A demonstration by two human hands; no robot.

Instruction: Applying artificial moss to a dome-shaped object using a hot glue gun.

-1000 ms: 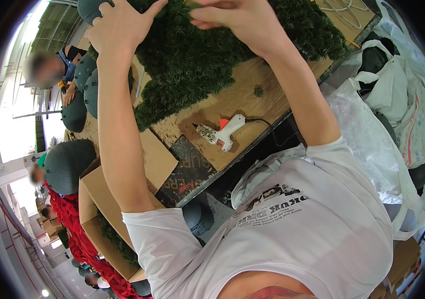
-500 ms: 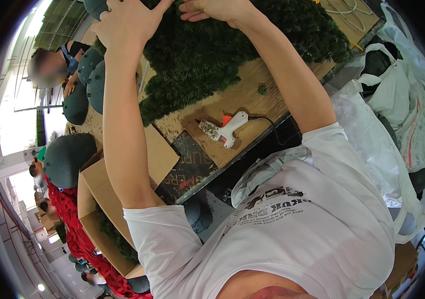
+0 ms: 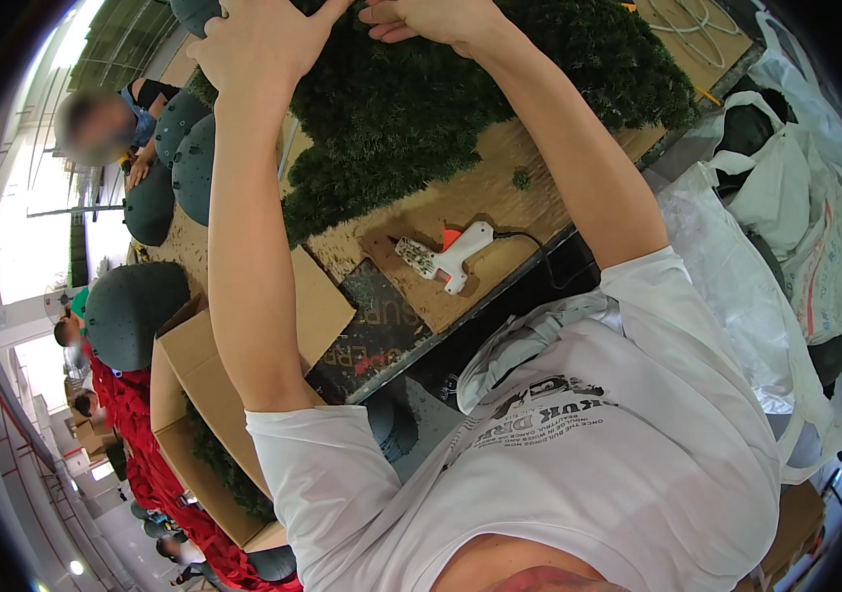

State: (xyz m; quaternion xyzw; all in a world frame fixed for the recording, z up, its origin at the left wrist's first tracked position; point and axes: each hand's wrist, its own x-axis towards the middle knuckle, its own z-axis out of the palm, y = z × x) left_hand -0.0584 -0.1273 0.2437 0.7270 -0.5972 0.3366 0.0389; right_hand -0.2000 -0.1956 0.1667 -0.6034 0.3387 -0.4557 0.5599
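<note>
My left hand [image 3: 261, 41] reaches to the top edge of the picture, thumb spread away from its fingers, over a mass of dark green artificial pine foliage [image 3: 372, 138]. To its right, my right hand [image 3: 431, 22] is above the same foliage with its fingers stretched toward the left. Nothing shows in either hand, though the picture's edge cuts off some left fingertips. A white hot glue gun [image 3: 449, 259] with an orange trigger lies on the cardboard [image 3: 530, 232] between my forearms. Beside it sits a small loose green sprig [image 3: 521, 179].
An open cardboard box [image 3: 179, 380] holding greenery stands by my left arm. Dark green domes [image 3: 135, 316] are at the left, where a person [image 3: 145, 123] rests a hand on one. White bags [image 3: 786, 207] fill the right. A cord runs from the glue gun.
Both hands have shifted very slightly right with the small movement of the view. The glue gun stays in its place on the cardboard.
</note>
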